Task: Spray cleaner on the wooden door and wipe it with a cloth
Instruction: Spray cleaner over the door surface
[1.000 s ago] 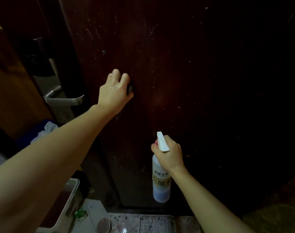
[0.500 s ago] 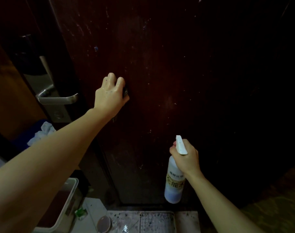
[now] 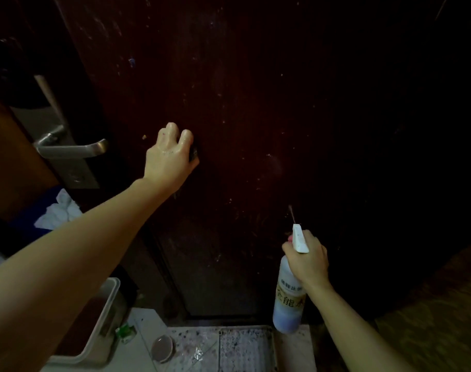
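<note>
A dark reddish-brown wooden door (image 3: pixel 256 103), scuffed and flecked with pale marks, fills most of the frame from top to near the bottom. At centre left, the left hand (image 3: pixel 170 157) presses against the door with its fingers curled around a small dark cloth (image 3: pixel 193 154), of which only a sliver shows at the fingertips; the back of the hand looks wet. At lower right, the right hand (image 3: pixel 307 260) grips the neck of a white plastic spray bottle (image 3: pixel 288 302) with a yellow label and bluish liquid, held upright near the door, its white trigger head (image 3: pixel 299 238) pointing up at the wood. On the door's left edge sits a brushed silver metal lever handle (image 3: pixel 70 150) on a long plate. Below it, at the left, crumpled white fabric (image 3: pixel 58 210) lies on something blue. At the bottom, a white rectangular plastic tub (image 3: pixel 105 312) and a small round pinkish lid (image 3: pixel 162 347) rest on a pale speckled tile floor (image 3: pixel 229 350).
</note>
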Tool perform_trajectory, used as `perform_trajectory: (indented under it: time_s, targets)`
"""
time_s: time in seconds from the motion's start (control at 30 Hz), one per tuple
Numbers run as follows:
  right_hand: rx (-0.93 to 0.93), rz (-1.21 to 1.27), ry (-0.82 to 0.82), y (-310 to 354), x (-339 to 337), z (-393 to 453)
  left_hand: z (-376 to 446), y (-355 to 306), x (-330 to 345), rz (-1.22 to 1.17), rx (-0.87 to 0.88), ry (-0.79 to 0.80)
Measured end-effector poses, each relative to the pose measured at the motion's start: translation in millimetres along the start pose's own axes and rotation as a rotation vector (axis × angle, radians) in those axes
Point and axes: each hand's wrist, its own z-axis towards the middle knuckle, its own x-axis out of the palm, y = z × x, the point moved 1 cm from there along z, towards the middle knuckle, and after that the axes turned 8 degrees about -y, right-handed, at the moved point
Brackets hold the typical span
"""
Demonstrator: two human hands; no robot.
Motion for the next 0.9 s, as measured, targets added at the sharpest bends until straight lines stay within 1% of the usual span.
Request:
perform_trajectory:
  time_s: [0.13, 0.27, 0.33, 0.4, 0.5, 0.6, 0.73, 0.83, 0.9]
  targets:
    - [0.035, -0.048, -0.02, -19.3, -4.5, -0.7, -2.9, -2.3, 2.8, 0.023, 0.005, -0.003]
    - [0.082, -0.01, 0.024, -37.4, -1.7, -6.7, -7.2, -5.9, 7.3, 0.041, 0.001, 0.008]
    - [0.075, -0.019, 0.033, -44.8, 1.0, -7.7, -7.9, -6.3, 8.7, 0.043, -0.002, 0.008]
    - [0.046, -0.084, 0.019, -49.8, 2.9, -7.6, -9.3, -6.8, 10.0, 0.042, 0.002, 0.013]
    - [0.068, -0.135, -0.006, -51.2, 4.4, -9.6, -12.2, -7.3, 13.3, 0.033, 0.018, 0.015]
    - [0.098, -0.078, -0.04, -48.0, 8.8, -13.2, -14.5, -7.5, 15.4, 0.026, 0.022, 0.005]
    - [0.09, 0.009, -0.011, -42.9, 20.5, -20.8, -17.5, -5.5, 18.6, 0.032, 0.045, 0.008]
    - [0.076, -0.055, -0.032, -44.9, 28.3, -25.3, -18.6, -3.5, 19.6, 0.032, 0.075, 0.003]
    - [0.102, -0.08, -0.036, -45.0, 31.5, -28.2, -20.1, -1.9, 21.0, 0.038, 0.094, 0.003]
